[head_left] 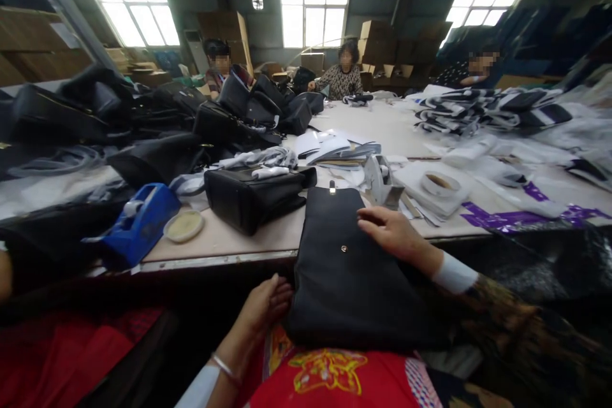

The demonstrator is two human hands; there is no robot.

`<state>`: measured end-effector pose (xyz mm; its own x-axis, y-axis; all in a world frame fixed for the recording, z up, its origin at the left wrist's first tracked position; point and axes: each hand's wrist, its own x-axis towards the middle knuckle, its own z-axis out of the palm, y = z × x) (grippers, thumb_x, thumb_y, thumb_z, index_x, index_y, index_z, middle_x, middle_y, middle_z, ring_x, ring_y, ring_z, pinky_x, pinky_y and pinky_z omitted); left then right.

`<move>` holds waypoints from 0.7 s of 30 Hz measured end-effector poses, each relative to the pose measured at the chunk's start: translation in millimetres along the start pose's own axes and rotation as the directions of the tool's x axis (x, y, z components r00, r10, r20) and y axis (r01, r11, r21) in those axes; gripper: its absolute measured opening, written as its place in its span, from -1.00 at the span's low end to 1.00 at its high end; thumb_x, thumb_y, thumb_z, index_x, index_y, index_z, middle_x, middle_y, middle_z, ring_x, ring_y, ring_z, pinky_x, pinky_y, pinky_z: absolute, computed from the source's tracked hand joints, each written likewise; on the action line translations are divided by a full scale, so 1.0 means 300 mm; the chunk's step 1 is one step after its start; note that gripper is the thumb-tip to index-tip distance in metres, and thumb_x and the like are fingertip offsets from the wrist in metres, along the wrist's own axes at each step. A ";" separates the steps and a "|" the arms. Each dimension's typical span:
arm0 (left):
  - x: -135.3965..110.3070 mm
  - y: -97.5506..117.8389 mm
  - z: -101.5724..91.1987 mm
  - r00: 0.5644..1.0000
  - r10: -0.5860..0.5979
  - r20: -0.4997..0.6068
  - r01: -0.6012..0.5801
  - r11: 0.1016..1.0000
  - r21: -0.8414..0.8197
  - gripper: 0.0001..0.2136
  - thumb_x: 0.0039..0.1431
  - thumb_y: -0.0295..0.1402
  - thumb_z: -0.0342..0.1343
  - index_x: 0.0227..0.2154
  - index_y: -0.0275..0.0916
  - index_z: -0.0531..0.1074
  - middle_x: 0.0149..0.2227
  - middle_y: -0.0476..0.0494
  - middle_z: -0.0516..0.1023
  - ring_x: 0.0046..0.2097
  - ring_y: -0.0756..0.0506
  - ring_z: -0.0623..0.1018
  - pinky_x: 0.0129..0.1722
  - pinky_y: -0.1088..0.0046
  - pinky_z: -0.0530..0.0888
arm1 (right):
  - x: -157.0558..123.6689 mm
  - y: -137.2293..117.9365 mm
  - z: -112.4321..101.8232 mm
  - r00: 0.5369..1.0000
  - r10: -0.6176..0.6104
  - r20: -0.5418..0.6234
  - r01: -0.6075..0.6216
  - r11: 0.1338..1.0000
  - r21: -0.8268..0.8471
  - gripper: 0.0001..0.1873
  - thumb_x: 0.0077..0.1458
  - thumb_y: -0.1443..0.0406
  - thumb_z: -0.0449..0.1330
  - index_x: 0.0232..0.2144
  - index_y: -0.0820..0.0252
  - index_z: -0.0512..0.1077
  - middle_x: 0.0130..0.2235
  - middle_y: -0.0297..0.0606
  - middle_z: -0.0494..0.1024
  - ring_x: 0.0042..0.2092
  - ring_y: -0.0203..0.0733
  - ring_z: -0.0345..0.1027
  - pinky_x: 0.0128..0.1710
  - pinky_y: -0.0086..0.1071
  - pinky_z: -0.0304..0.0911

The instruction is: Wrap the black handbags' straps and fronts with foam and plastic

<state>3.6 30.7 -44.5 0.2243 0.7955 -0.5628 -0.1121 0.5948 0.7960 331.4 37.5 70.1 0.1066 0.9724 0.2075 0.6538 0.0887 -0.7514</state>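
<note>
A flat black bag (344, 268) with a small metal snap lies half on the table edge (215, 261) and half over my lap. My right hand (392, 233) rests on top of its right side, fingers stretched flat toward the snap. My left hand (265, 303) curls around the bag's lower left edge, gripping it from the side. Just beyond it on the table stands another black handbag (253, 194) with a white wrapped handle on top.
A blue tape dispenser (138, 223) and a round shallow dish (184, 225) sit at the left. A tape roll (440, 183), white papers and purple strips (516, 217) lie right. Black bags (157, 121) are piled at the left. Three people sit at the far end.
</note>
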 end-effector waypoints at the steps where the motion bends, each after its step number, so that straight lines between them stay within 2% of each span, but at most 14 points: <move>1: 0.004 0.019 -0.013 0.999 -0.020 -0.036 0.019 0.999 -0.042 -0.55 0.21 0.02 0.15 -0.13 -0.33 0.51 -0.12 -0.38 0.64 -0.11 -0.22 0.65 -0.18 0.28 0.56 | -0.020 0.059 -0.025 0.990 0.060 -0.125 -0.073 0.992 -0.106 -0.59 0.12 0.10 0.20 -0.10 0.27 0.56 -0.10 -0.03 0.63 -0.10 0.02 0.52 0.01 -0.08 0.39; 2: 0.004 0.042 -0.014 1.000 -0.008 -0.029 0.006 0.999 -0.051 -0.50 0.21 0.03 0.14 -0.06 -0.35 0.48 -0.05 -0.41 0.61 -0.07 -0.21 0.64 -0.15 0.29 0.55 | -0.045 0.112 -0.039 0.970 0.147 -0.193 -0.180 0.969 -0.167 -0.56 0.11 0.09 0.20 -0.09 0.30 0.55 -0.10 0.02 0.63 -0.10 0.07 0.52 0.01 -0.04 0.38; 3: 0.002 0.067 -0.003 1.000 0.025 0.015 -0.024 0.999 -0.042 -0.45 0.21 0.06 0.12 0.01 -0.35 0.45 -0.01 -0.42 0.59 -0.06 -0.21 0.63 -0.14 0.29 0.54 | -0.072 0.157 -0.040 0.946 0.256 -0.199 -0.292 0.939 -0.181 -0.53 0.09 0.09 0.21 -0.09 0.34 0.55 -0.12 0.06 0.63 -0.11 0.10 0.52 -0.01 -0.02 0.38; 4: 0.000 0.093 0.018 0.995 0.071 0.075 -0.070 0.997 -0.010 -0.41 0.20 0.09 0.10 0.06 -0.33 0.42 0.02 -0.41 0.58 -0.05 -0.21 0.62 -0.14 0.29 0.54 | -0.100 0.191 -0.030 0.926 0.351 -0.139 -0.371 0.914 -0.162 -0.51 0.09 0.07 0.21 -0.10 0.35 0.55 -0.13 0.07 0.63 -0.12 0.12 0.53 -0.03 -0.01 0.39; 5: 0.000 0.118 0.044 0.983 0.117 0.139 -0.124 0.991 0.046 -0.39 0.19 0.10 0.11 0.11 -0.30 0.40 0.04 -0.38 0.57 -0.03 -0.22 0.61 -0.12 0.28 0.53 | -0.125 0.214 -0.010 0.915 0.399 -0.056 -0.403 0.907 -0.121 -0.50 0.10 0.05 0.20 -0.09 0.35 0.55 -0.12 0.07 0.64 -0.11 0.12 0.54 -0.03 -0.03 0.39; 7: 0.014 0.154 0.097 0.961 0.207 0.183 -0.246 0.943 0.225 -0.39 0.14 0.07 0.17 0.13 -0.25 0.40 0.04 -0.32 0.58 0.01 -0.24 0.59 -0.08 0.27 0.51 | -0.160 0.230 0.042 0.922 0.384 0.056 -0.382 0.923 -0.037 -0.50 0.13 0.05 0.18 -0.06 0.33 0.53 -0.09 0.02 0.64 -0.08 0.10 0.54 -0.03 -0.08 0.39; 9: 0.042 0.171 0.132 0.949 0.293 0.116 -0.313 0.831 0.460 -0.44 0.09 -0.01 0.24 0.05 -0.28 0.45 -0.06 -0.31 0.63 -0.03 -0.27 0.60 -0.07 0.26 0.50 | -0.170 0.226 0.090 0.946 0.320 0.049 -0.320 0.947 -0.006 -0.54 0.14 0.08 0.18 -0.05 0.29 0.52 -0.07 -0.03 0.64 -0.06 0.08 0.53 -0.02 -0.11 0.38; 12: 0.072 0.190 0.133 0.931 0.356 0.083 -0.298 0.610 0.734 -0.53 0.13 -0.04 0.19 -0.03 -0.30 0.48 -0.29 -0.24 0.65 -0.18 -0.27 0.63 -0.12 0.22 0.50 | -0.158 0.221 0.114 0.961 0.274 0.020 -0.273 0.960 -0.068 -0.60 0.16 0.14 0.17 -0.05 0.28 0.52 -0.07 -0.03 0.63 -0.04 0.09 0.50 0.00 -0.10 0.36; 15: 0.038 0.245 0.134 0.906 0.406 0.123 -0.277 0.348 0.896 -0.55 0.20 -0.08 0.13 0.01 -0.30 0.48 -0.22 -0.30 0.64 -0.13 -0.33 0.62 -0.09 0.13 0.49 | -0.133 0.212 0.082 0.977 0.206 0.047 -0.193 0.962 -0.193 -0.59 0.19 0.14 0.17 -0.02 0.28 0.51 -0.05 0.02 0.60 -0.02 0.11 0.48 0.03 -0.07 0.35; 16: 0.015 0.272 0.147 0.867 0.479 0.139 -0.286 0.249 0.925 -0.55 0.21 -0.10 0.12 0.03 -0.32 0.47 -0.15 -0.35 0.63 -0.07 -0.36 0.60 -0.03 0.09 0.48 | -0.120 0.202 0.065 0.986 0.163 0.026 -0.151 0.955 -0.254 -0.58 0.19 0.14 0.18 -0.01 0.29 0.50 -0.04 0.06 0.58 0.00 0.15 0.47 0.04 -0.03 0.34; 18: -0.027 0.326 0.196 0.728 0.640 0.247 -0.363 0.054 0.930 -0.54 0.25 -0.15 0.08 0.09 -0.35 0.43 0.01 -0.42 0.56 0.06 -0.37 0.53 0.10 0.06 0.42 | -0.087 0.167 0.039 0.999 0.019 -0.048 -0.035 0.928 -0.370 -0.51 0.18 0.12 0.21 0.05 0.34 0.48 0.05 0.17 0.51 0.09 0.24 0.39 0.11 0.05 0.28; 19: -0.039 0.346 0.228 0.657 0.669 0.347 -0.435 -0.039 0.899 -0.53 0.27 -0.15 0.07 0.13 -0.34 0.40 0.10 -0.42 0.50 0.14 -0.35 0.47 0.17 0.07 0.37 | -0.068 0.145 0.034 0.995 -0.073 -0.063 0.041 0.913 -0.406 -0.46 0.19 0.12 0.21 0.10 0.37 0.44 0.11 0.20 0.46 0.16 0.26 0.33 0.17 0.08 0.23; 20: -0.041 0.360 0.261 0.612 0.648 0.454 -0.508 -0.118 0.853 -0.51 0.28 -0.13 0.06 0.17 -0.31 0.37 0.18 -0.40 0.44 0.22 -0.34 0.40 0.23 0.08 0.31 | -0.049 0.124 0.039 0.986 -0.161 -0.039 0.130 0.897 -0.422 -0.43 0.20 0.11 0.19 0.15 0.37 0.40 0.19 0.21 0.40 0.22 0.26 0.25 0.22 0.09 0.17; 21: -0.031 0.366 0.290 0.601 0.583 0.547 -0.566 -0.173 0.806 -0.48 0.28 -0.11 0.06 0.21 -0.28 0.34 0.26 -0.37 0.37 0.29 -0.33 0.32 0.29 0.08 0.25 | -0.032 0.107 0.051 0.973 -0.228 0.027 0.218 0.882 -0.418 -0.41 0.22 0.11 0.18 0.20 0.34 0.37 0.25 0.17 0.34 0.28 0.24 0.18 0.27 0.09 0.11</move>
<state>73.5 78.4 67.5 0.5986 0.7617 0.2480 0.6728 -0.6461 0.3603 339.9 34.3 34.4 -0.0660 0.9321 0.3562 0.9130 0.2004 -0.3554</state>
